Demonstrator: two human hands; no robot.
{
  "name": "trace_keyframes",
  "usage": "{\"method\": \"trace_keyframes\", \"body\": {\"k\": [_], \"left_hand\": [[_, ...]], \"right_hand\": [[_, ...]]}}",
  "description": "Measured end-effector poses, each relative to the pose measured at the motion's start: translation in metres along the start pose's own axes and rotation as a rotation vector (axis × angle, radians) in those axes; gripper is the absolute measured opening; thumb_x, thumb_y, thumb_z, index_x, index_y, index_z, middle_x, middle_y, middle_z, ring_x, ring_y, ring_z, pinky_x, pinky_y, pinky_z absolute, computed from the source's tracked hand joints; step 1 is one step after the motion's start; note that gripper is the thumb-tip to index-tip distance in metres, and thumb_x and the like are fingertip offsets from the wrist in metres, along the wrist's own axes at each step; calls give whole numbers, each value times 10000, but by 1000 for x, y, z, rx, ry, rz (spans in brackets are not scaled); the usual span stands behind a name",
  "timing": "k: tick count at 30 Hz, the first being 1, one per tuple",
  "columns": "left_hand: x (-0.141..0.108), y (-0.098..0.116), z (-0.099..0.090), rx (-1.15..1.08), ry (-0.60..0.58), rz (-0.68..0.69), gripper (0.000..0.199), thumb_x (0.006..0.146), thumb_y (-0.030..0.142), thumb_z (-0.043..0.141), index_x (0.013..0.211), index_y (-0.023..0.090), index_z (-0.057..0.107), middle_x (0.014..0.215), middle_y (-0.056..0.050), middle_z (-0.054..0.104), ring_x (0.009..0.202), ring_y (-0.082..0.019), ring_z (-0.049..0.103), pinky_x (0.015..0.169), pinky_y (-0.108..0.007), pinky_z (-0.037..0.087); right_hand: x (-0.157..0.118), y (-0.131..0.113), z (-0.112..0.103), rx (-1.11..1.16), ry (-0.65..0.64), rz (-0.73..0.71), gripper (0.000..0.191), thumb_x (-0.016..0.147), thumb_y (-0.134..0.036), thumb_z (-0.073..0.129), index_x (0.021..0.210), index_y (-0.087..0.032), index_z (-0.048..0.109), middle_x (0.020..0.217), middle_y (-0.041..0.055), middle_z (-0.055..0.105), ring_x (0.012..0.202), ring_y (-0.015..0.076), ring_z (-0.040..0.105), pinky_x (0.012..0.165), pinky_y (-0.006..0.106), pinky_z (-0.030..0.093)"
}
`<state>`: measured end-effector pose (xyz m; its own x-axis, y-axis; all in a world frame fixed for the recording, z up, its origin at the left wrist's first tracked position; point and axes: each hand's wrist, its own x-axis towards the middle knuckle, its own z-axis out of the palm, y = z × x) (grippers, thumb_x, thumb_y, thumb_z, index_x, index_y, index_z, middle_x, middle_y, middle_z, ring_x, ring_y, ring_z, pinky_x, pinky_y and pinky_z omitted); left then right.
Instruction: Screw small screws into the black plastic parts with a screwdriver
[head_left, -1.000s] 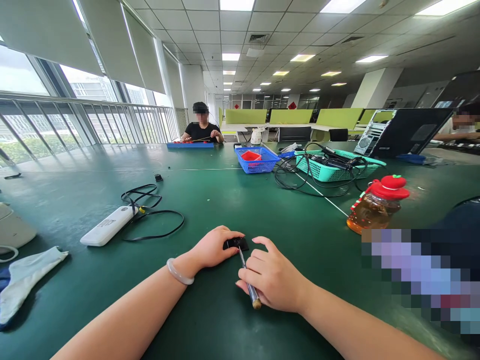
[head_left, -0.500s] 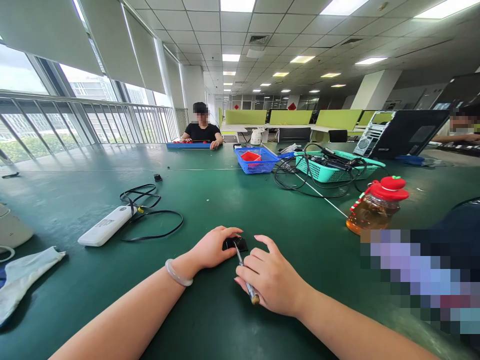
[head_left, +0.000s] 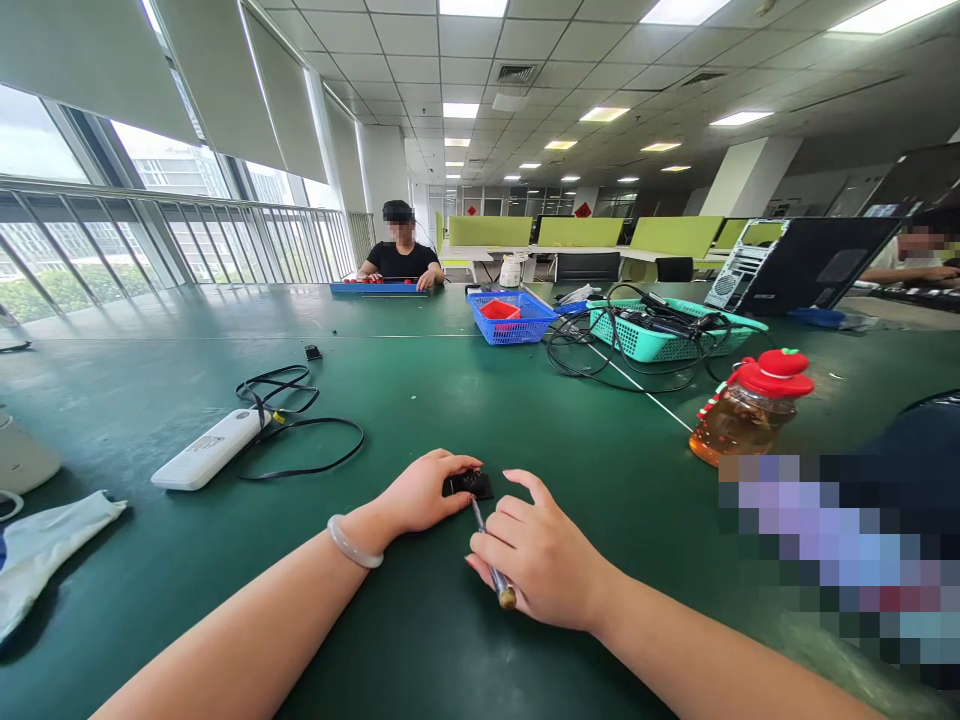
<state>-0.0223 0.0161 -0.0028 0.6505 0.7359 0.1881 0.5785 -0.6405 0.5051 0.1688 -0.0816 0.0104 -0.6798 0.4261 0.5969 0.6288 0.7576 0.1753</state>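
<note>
A small black part point(head_left: 478, 484) lies on the green table at the centre. My left hand point(head_left: 429, 490) grips its left side between thumb and fingers. In my right hand point(head_left: 534, 550) is a thin screwdriver point(head_left: 498, 580), held between thumb and fingers with its index finger raised. The screwdriver's tip points up toward the near edge of the black part, close to my left thumb. Whether the tip touches the part cannot be made out.
A white power bank point(head_left: 206, 450) with a black cable lies left. Right stands a red-lidded bottle point(head_left: 750, 408). Farther back are a blue basket point(head_left: 517, 325), a green basket point(head_left: 652, 345) with cables, a black computer case point(head_left: 817, 265) and a seated person point(head_left: 401, 258).
The screwdriver tip has moved from over the black part to its near edge, by my left thumb. My left hand keeps its grip. The whole view has shifted slightly.
</note>
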Motion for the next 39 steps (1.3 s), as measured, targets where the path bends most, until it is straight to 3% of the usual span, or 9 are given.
{"method": "trace_keyframes", "body": {"k": [15,39], "left_hand": [[0,-2,0,-7,-12,2,439,796,277,643,1232,262,594,1098,-47,664,1016,-208,600,918,-347,491],[0,5,-4,-9,-18,-31,428,783,278,645,1210,254,617,1069,-47,675,993,-208,613,922,-339,485]], "right_hand": [[0,3,-1,26,64,-2,181,898,-223,513,745,-189,604,629,-24,542,629,131,450,1016,459,332],[0,2,2,36,17,55,100,829,-179,511,784,-201,597,628,-28,523,618,127,422,1028,422,297]]}}
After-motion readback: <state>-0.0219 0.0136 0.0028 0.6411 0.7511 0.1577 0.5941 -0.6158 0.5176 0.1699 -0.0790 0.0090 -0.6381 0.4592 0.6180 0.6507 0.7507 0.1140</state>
